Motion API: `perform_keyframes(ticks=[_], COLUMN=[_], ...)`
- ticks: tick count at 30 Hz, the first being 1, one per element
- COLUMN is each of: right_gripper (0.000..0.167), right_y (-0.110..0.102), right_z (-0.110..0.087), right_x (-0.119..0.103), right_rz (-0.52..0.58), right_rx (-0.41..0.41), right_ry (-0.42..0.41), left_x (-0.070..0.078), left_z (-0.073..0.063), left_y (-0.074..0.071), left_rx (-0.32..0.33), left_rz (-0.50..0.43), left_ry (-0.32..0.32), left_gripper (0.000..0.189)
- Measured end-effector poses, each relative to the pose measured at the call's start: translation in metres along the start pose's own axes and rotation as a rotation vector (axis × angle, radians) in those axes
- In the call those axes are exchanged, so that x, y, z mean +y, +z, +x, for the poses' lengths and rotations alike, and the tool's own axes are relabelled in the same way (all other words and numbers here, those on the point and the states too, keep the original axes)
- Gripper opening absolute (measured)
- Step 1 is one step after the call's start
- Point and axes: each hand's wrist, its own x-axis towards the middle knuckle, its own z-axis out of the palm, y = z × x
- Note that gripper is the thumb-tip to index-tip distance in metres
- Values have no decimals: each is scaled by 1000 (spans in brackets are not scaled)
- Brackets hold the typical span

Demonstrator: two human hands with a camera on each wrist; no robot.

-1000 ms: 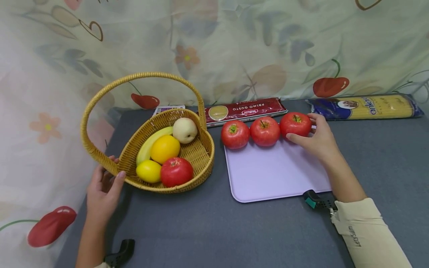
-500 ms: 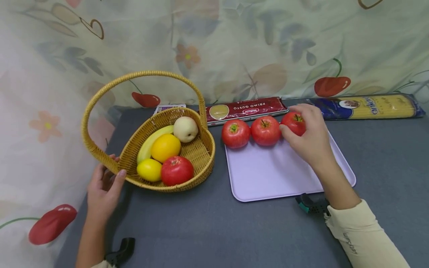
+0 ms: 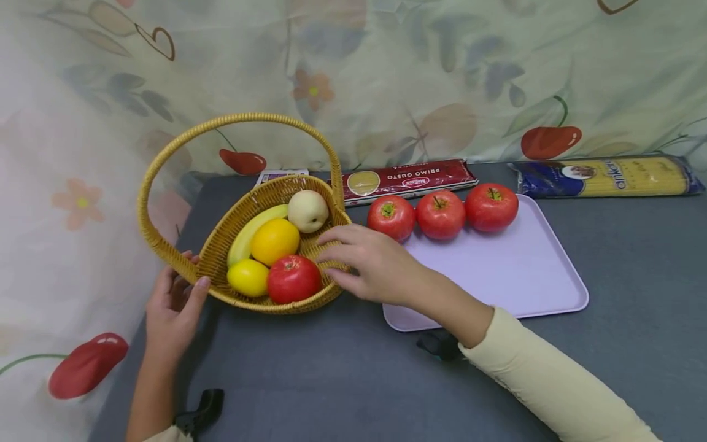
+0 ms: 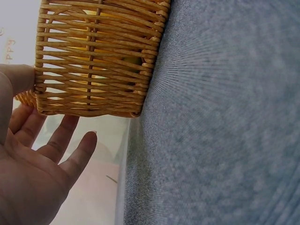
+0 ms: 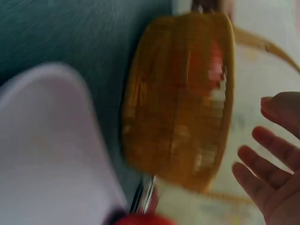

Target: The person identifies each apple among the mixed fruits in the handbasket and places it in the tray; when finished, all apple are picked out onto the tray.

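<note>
At the left stands a wicker basket [image 3: 304,307] with a tall arched handle. My left hand [image 3: 171,313] grips it where the handle meets the rim; in the left wrist view some fingers stretch past the weave. Inside lie a banana [image 3: 245,239], an orange [image 3: 276,241], a lemon [image 3: 248,278], a pale round pear [image 3: 307,211] and a red apple [image 3: 294,280]. My right hand [image 3: 372,261] hovers over the basket's right rim, fingers spread and holding nothing. Behind it, a red apple [image 3: 391,216], a middle apple [image 3: 440,215] and a right apple [image 3: 491,207] line the tray's back edge.
The lilac tray [image 3: 513,270] lies right of the basket on the grey table [image 3: 309,380]. Along the back are a red pasta pack [image 3: 411,181] and a yellow-and-blue spaghetti pack [image 3: 613,176]. A floral curtain [image 3: 386,73] hangs behind.
My right hand has let go of the rightmost apple, now near the tray's back right, and has swung left to the basket. The left hand keeps its place.
</note>
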Motion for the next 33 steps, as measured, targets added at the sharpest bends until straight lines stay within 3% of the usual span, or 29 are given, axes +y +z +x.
perform_keyframes(ticks=[6,11,15,19,22,25,30,33], right_gripper=[20,25,35,56,61,55,36,34], right_y=[29,40,37,33,32,35,42,42], right_z=[29,40,44,49,53,55,53,54], right_x=[-7,-8,-6,2,7,9,15,19], right_rz=[26,-15,-109,-164,-167,-179,-194,-152], right_rx=[-262,-351,-398,-477,-522,-519,-394,-360], right_ry=[-142,-112,13,259,412,440,319,298], left_x=[-1,-1,0,-1,-1,-2,-1,0], left_z=[-1,-2,-1,-1,-3,-3,-2,0], left_y=[2,2,3,2,1,0,0,0], left_rx=[2,0,-2,2,-2,-2,-1,-4], left_rz=[-14,-12,-10,1,10,12,2,-4], left_ry=[8,4,-6,-5,-7,-15,-10,-6], left_gripper=[52,53,53,53,53,54,53,52])
